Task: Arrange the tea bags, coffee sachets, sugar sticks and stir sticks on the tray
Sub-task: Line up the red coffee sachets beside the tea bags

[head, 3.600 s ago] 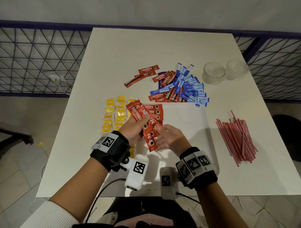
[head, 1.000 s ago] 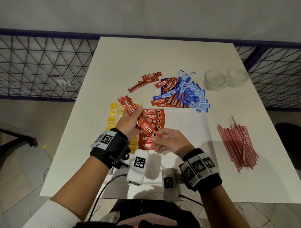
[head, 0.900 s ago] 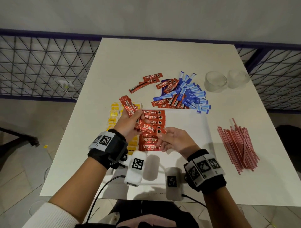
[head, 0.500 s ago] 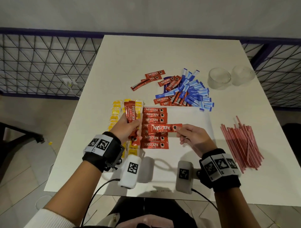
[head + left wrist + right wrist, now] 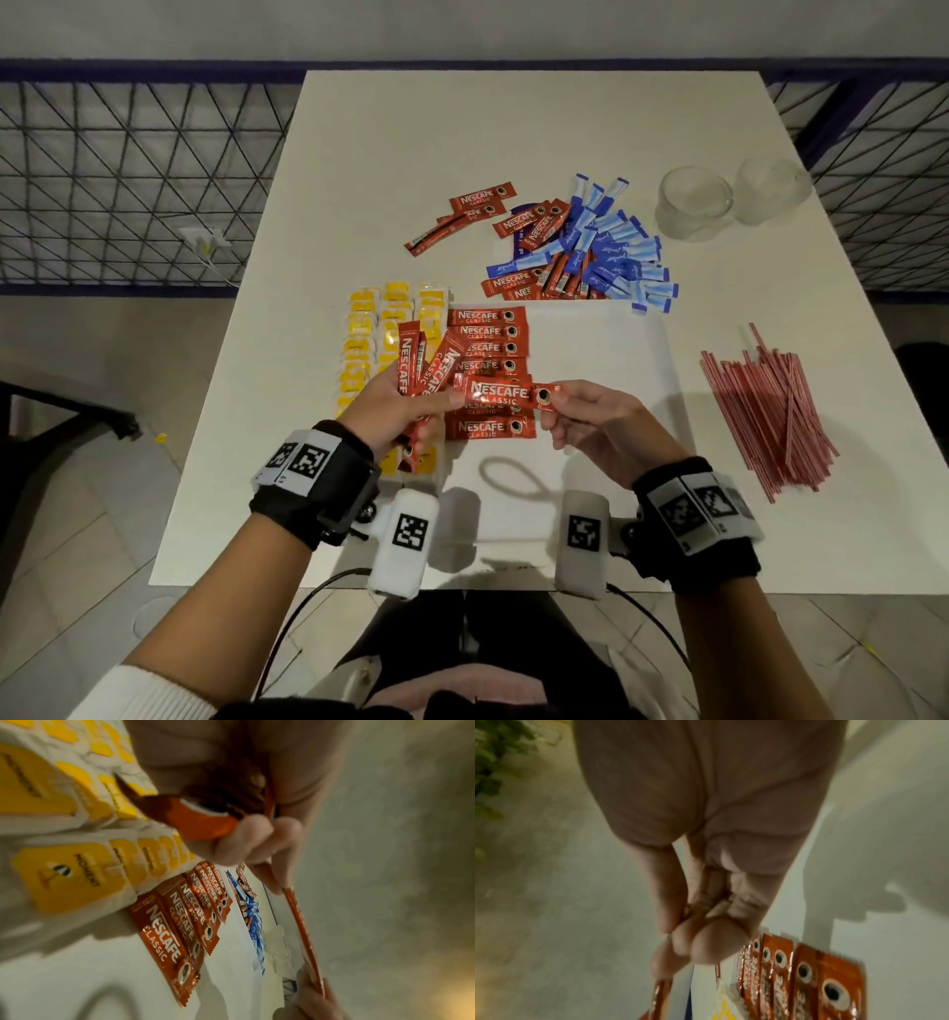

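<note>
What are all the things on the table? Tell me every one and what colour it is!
Tea bags: many, yellow, rows on the tray's left.
Coffee sachets in a column: several, red, on the tray.
Loose coffee sachets: several, red, far side.
Sugar sticks: many, blue, in a pile with red sachets.
Stir sticks: many, red, right side.
Glass cups: two, clear, far right.
Tray: one, white.
Table: one, white.
Left hand: grips a bunch of sachets.
Right hand: pinches a single sachet.

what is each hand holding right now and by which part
The right hand pinches one coffee sachet by its right end. The left hand grips a small bunch of sachets around their lower half.
</note>
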Demonstrator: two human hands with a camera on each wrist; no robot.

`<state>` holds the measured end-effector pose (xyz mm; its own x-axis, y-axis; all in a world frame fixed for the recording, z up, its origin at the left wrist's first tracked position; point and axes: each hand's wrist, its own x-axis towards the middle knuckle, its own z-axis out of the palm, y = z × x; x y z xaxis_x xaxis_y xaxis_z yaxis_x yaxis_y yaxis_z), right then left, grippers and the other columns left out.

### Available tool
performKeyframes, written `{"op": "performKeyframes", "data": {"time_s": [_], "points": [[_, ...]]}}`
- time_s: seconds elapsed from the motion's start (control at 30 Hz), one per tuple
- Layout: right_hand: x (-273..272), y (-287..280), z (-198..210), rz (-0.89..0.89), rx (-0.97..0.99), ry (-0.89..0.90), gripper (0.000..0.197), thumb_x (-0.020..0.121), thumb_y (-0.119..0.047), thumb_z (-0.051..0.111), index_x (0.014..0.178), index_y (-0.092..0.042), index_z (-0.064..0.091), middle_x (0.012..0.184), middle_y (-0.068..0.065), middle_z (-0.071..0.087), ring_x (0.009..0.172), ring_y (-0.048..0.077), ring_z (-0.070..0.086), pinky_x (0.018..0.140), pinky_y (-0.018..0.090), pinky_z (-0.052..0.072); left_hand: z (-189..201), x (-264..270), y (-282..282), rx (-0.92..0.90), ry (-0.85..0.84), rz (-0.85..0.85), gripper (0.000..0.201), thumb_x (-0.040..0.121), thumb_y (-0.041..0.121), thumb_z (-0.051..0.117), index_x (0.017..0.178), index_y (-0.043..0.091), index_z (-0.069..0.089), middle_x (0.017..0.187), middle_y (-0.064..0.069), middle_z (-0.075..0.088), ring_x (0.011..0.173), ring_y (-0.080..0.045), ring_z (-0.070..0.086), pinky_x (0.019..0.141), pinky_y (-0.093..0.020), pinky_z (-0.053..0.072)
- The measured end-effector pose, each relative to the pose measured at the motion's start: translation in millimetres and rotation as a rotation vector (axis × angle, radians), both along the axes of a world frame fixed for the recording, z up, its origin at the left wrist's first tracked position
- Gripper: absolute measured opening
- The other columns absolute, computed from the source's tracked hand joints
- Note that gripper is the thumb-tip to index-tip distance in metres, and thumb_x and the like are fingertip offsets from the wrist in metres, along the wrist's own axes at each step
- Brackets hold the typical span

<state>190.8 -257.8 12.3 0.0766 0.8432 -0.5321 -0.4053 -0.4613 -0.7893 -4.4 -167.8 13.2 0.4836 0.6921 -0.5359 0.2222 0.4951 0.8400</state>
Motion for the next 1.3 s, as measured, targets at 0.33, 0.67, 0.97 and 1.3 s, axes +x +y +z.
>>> {"op": "performKeyframes", "data": {"time_s": [0.33, 0.67, 0.97, 1.3], "points": [[-0.8, -7.4, -29.9, 0.163, -0.201, -0.484, 0.009, 0.088, -0.003, 0.056, 0.086, -0.002, 0.066, 0.07, 0.007, 0.061, 0.065, 0.016, 0.056, 0.071, 0.026, 0.051, -9.6, -10.6, 1.1, 0.052, 0.231, -0.19, 0.024, 0.082, 0.003, 0.066, 0.093, 0.016, 0.049, 0.054, 0.002, 0.06, 0.032, -0.009, 0.045, 0.035, -0.021, 0.041], [-5.6, 0.0, -47.6, 0.222, -0.339, -0.573, 0.02, 0.083, 0.001, 0.062, 0.065, -0.007, 0.063, 0.059, 0.008, 0.058, 0.055, 0.017, 0.052, 0.058, 0.02, 0.049, -7.5, -12.6, 11.8, 0.103, 0.29, -0.108, 0.035, 0.083, 0.006, 0.066, 0.11, 0.009, 0.044, 0.055, -0.001, 0.056, 0.03, -0.008, 0.046, 0.034, -0.019, 0.04], [-11.6, 5.7, -50.0, 0.182, -0.371, -0.617, 0.017, 0.08, -0.002, 0.067, 0.067, -0.009, 0.058, 0.061, 0.007, 0.061, 0.056, 0.018, 0.056, 0.065, 0.027, 0.051, -12.0, -8.7, 14.6, 0.112, 0.326, -0.146, 0.03, 0.084, 0.009, 0.066, 0.102, 0.018, 0.044, 0.054, 0.002, 0.056, 0.032, -0.008, 0.047, 0.037, -0.021, 0.042], [-15.8, 4.2, -46.3, 0.248, -0.384, -0.76, 0.022, 0.082, -0.019, 0.068, 0.071, -0.016, 0.049, 0.068, 0.002, 0.059, 0.058, 0.013, 0.053, 0.06, 0.022, 0.048, -10.1, -1.7, 12.4, 0.107, 0.318, -0.132, 0.035, 0.084, 0.007, 0.065, 0.109, 0.013, 0.042, 0.065, -0.005, 0.058, 0.031, -0.008, 0.046, 0.034, -0.02, 0.041]]}}
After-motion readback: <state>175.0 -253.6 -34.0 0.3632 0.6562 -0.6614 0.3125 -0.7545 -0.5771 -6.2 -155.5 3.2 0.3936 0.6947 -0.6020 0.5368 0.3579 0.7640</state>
